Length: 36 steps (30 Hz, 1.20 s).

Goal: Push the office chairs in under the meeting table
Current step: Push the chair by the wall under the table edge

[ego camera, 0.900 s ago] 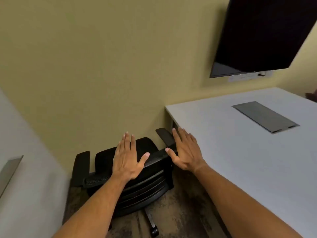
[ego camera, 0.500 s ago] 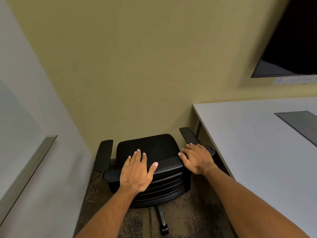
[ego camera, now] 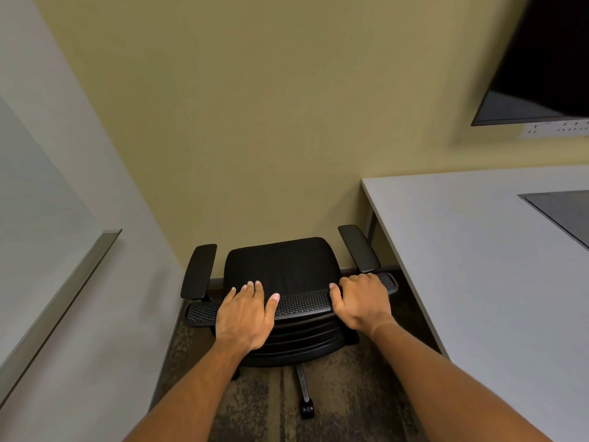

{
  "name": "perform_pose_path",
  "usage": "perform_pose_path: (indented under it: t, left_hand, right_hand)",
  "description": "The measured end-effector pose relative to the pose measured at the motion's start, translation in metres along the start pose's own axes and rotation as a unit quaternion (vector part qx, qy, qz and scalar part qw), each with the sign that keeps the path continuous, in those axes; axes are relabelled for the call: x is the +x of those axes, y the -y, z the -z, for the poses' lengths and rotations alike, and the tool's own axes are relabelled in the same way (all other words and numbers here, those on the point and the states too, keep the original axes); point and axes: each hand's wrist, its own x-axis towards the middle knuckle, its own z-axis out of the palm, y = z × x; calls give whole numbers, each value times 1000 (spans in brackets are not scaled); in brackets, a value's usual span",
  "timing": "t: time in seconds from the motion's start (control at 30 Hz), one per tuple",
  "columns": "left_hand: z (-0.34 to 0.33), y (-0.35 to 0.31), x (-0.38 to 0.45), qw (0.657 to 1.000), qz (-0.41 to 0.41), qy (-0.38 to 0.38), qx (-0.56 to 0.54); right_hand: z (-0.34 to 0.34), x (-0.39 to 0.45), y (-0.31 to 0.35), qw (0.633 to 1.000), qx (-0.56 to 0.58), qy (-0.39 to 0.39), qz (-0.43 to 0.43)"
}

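A black office chair with a mesh backrest and two armrests stands on the carpet, its seat facing the yellow wall. It is beside the left end of the white meeting table, not under it. My left hand lies on the top edge of the backrest, left of its middle, with the fingers stretched forward and the thumb spread. My right hand grips the same edge near its right end, fingers curled over it.
A dark wall screen hangs above the table's far side. A grey cover plate is set into the tabletop. A grey wall with a board and its ledge closes in the left side. One caster sticks out toward me.
My view has swung left and down onto the chair. Both hands have come down from above the backrest onto its top edge, and the right hand's fingers have curled round it.
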Motion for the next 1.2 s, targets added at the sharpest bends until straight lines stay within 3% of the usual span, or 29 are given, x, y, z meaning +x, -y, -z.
perform_pose_path:
  t: [0.33, 0.63, 1.2]
  left_hand:
    - [4, 1, -54, 997, -68, -37, 2]
    - [2, 36, -90, 989, -142, -39, -8]
    - [25, 49, -36, 949, -313, -43, 15]
  right_hand:
    - [19, -76, 16, 998, 16, -9, -52]
    - [22, -147, 74, 991, 2, -15, -131]
    - [35, -174, 130, 954, -24, -8, -298]
